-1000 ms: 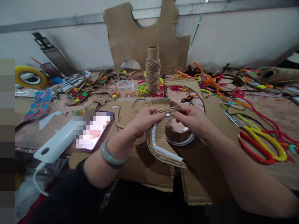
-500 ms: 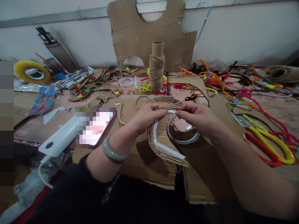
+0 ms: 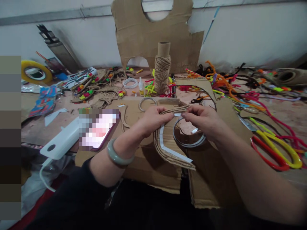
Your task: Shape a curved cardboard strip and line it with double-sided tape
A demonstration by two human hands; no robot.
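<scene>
A curved cardboard piece edged with rows of jute twine is held up in front of me. Along its inner side runs a strip of white double-sided tape. My left hand grips the curve's upper part, thumb on top near the tape. At the upper right end, my right hand pinches the tape, its fingertips close against the twine edge. The tape roll hangs as a ring just below my right hand. Whether the right fingers also hold the cardboard is hidden.
Cardboard sheets lie beneath my hands. A twine spool and a glue bottle stand behind. Scissors and coloured pipe cleaners lie right. A phone rests on a white device at left.
Both hands and the curved piece appear slightly further right in view, along with a small shift of the whole scene. The grips look the same.
</scene>
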